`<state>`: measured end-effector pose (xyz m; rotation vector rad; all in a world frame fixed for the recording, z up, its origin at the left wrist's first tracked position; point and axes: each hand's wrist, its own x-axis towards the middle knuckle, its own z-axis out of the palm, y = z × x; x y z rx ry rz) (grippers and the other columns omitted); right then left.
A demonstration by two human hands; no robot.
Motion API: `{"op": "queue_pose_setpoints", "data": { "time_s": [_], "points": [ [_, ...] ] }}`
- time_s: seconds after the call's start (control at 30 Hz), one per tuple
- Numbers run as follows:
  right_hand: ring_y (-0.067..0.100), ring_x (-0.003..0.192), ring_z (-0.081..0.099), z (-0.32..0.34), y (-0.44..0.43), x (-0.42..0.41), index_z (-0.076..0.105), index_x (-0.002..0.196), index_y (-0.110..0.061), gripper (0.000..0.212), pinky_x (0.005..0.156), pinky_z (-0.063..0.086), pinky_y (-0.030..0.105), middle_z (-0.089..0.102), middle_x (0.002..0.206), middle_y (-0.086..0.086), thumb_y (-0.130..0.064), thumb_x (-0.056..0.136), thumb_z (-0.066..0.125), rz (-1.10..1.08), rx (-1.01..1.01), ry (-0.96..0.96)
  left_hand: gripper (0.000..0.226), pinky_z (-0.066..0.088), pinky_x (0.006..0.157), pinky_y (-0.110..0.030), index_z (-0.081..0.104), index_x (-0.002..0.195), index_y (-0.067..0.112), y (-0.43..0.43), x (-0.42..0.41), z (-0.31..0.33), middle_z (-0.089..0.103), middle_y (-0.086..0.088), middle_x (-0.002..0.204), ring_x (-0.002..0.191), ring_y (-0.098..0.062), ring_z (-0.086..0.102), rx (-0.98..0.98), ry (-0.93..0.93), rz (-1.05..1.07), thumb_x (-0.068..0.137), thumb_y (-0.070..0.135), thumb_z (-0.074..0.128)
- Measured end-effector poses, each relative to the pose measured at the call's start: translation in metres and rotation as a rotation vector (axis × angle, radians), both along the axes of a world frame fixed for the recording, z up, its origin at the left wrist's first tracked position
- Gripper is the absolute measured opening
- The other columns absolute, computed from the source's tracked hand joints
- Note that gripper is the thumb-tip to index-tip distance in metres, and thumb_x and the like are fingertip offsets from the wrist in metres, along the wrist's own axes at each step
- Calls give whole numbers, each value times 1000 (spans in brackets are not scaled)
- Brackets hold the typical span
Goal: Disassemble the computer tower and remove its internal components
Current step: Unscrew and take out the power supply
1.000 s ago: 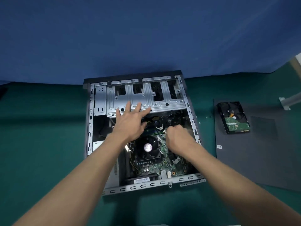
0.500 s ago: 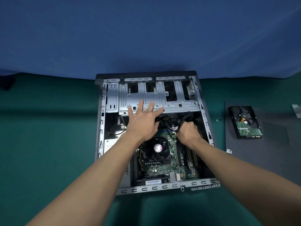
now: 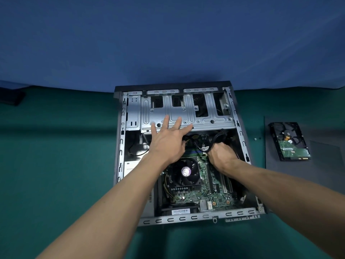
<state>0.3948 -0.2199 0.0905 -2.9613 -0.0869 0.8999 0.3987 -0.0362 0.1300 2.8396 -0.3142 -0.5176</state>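
Hardly anything has shifted in the last half second: both hands keep their places inside the open computer tower [image 3: 186,218], which lies on its side on a green table [image 3: 56,165]. The left hand [image 3: 168,144] rests flat, fingers spread, on the metal drive cage [image 3: 205,116]. The right hand [image 3: 221,156] curls round black cables [image 3: 216,136] above the motherboard [image 3: 205,191]. A hard drive [image 3: 291,144] lies well apart on a dark sheet [image 3: 308,184].

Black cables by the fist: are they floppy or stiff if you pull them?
Probably bendy: the black cables curve in a loop above the right hand, which seems to grip them. Likely light, since they look thin. They may tug back, because their far ends seem to run under the drive cage.
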Motion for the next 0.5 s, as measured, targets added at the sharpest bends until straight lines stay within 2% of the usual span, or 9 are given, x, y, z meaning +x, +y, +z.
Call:
{"op": "queue_pose_setpoints", "data": {
  "time_s": [0.07, 0.17, 0.23, 0.3, 0.4, 0.5],
  "points": [
    [22, 77, 69, 1, -1, 0, 71, 90, -4, 31, 74, 57, 30, 71, 84, 9, -6, 96, 41, 36, -4, -3, 63, 0, 111, -66, 16, 150, 43, 0, -1, 0, 6, 3, 161, 148, -33, -4, 4, -9, 0, 98, 29, 47],
    [25, 89, 67, 2, -3, 12, 66, 98, -1, 30, 83, 54, 31, 70, 95, 12, -3, 96, 36, 28, 4, -19, 63, 0, 112, -66, 16, 150, 43, 0, 0, 0, 6, 3, 161, 148, -33, -3, 1, -12, 1, 97, 29, 48],
    [24, 88, 65, 2, -4, 15, 65, 100, -1, 30, 84, 53, 32, 69, 96, 13, -2, 95, 35, 31, 3, -39, 63, 0, 112, -66, 16, 150, 43, 0, 0, 0, 6, 3, 161, 148, -33, -3, 1, -8, 2, 97, 28, 48],
    [22, 77, 66, -1, -4, 9, 68, 94, -1, 31, 78, 55, 30, 69, 85, 10, -2, 95, 37, 73, -19, -29, 63, 0, 112, -66, 16, 150, 43, 0, -1, 1, 7, 3, 161, 148, -33, -3, 3, -8, 5, 98, 28, 47],
    [18, 61, 58, -4, -4, -2, 70, 91, -3, 31, 66, 54, 24, 58, 68, 4, -4, 96, 40, 150, -70, -5, 63, 0, 113, -65, 16, 150, 44, 0, -1, 1, 7, 3, 161, 148, -32, -4, 1, -8, 11, 98, 27, 46],
    [19, 66, 59, -4, -6, 7, 68, 95, -3, 30, 63, 49, 23, 62, 75, 5, -5, 97, 39, 129, -57, -19, 63, 1, 113, -65, 14, 150, 44, 0, 0, 2, 6, 4, 162, 148, -32, -5, 7, 2, 5, 98, 27, 46]
  ]
}}
